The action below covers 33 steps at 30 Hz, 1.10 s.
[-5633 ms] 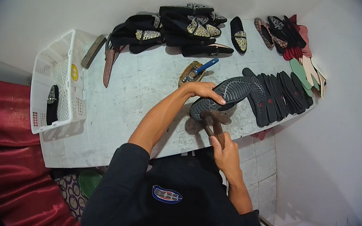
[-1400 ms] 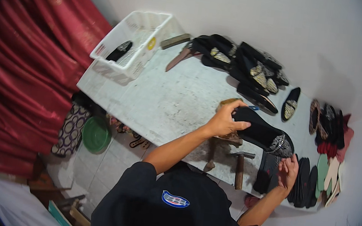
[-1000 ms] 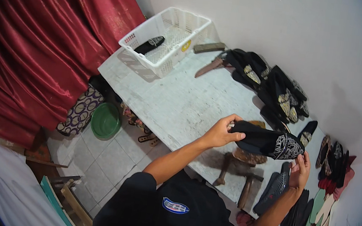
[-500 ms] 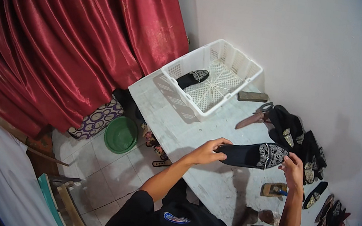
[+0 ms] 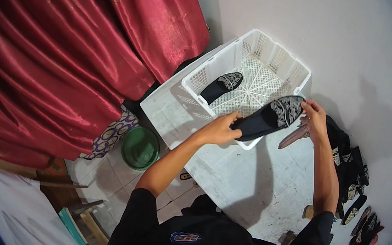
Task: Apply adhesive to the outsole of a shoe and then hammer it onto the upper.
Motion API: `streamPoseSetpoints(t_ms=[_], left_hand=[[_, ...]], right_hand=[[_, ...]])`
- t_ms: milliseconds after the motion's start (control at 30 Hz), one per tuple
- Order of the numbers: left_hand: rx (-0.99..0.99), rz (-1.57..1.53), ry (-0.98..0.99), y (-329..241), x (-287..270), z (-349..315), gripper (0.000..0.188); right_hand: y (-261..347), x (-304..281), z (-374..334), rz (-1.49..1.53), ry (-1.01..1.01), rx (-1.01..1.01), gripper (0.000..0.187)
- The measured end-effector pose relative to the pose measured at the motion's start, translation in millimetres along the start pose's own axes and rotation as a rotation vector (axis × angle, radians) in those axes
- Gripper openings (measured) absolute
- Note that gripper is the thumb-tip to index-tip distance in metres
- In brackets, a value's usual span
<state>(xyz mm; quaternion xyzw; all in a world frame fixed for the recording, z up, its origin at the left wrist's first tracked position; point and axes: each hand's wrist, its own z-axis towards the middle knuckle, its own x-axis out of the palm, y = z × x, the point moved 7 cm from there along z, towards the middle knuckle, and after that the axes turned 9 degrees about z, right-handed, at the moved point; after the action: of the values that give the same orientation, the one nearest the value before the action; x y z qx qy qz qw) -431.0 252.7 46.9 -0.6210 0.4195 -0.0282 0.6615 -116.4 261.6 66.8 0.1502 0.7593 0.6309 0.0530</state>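
Note:
A black slipper with a silver-patterned upper is held in both hands above the near right corner of a white plastic basket. My left hand is closed around its heel end. At the patterned toe, my right hand pinches the tip. Inside the basket, at its left side, lies a similar black slipper, patterned toe pointing away from me. The basket stands on a pale, scuffed table, and the held slipper hides part of its near rim.
Scissors lie right of the basket, partly behind my right arm. Beyond them, several black slippers are piled along the wall. A red curtain hangs at the left, with a green basin on the tiled floor below it.
Both hands have carried the slipper forward and left, from over the table to the basket's near right corner. Its toe now tilts farther away from me. The view has shifted too.

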Motion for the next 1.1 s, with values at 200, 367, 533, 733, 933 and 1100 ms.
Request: streamPoseSetpoints(t_ms=[200, 367, 533, 733, 933, 1100], left_hand=[[-0.028, -0.144, 0.037, 45, -30, 49, 0.053], [-0.206, 0.19, 0.131, 82, -36, 88, 0.063], [-0.45, 0.528, 0.31, 144, -20, 105, 0.065], [-0.528, 0.643, 0.63, 176, -7, 122, 0.072], [-0.562, 0.717, 0.734, 186, -7, 125, 0.09], [-0.483, 0.624, 0.726, 205, -2, 129, 0.084]], right_hand=[[-22, 23, 80, -0.085, -0.018, 0.026, 0.023], [-47, 69, 144, -0.424, -0.03, -0.108, 0.03], [-112, 115, 192, -0.898, -0.014, -0.109, 0.029], [-141, 135, 193, -0.943, -0.057, 0.177, 0.029], [-151, 139, 189, -0.945, -0.034, 0.247, 0.028], [-157, 153, 193, -0.948, -0.006, 0.199, 0.026]])
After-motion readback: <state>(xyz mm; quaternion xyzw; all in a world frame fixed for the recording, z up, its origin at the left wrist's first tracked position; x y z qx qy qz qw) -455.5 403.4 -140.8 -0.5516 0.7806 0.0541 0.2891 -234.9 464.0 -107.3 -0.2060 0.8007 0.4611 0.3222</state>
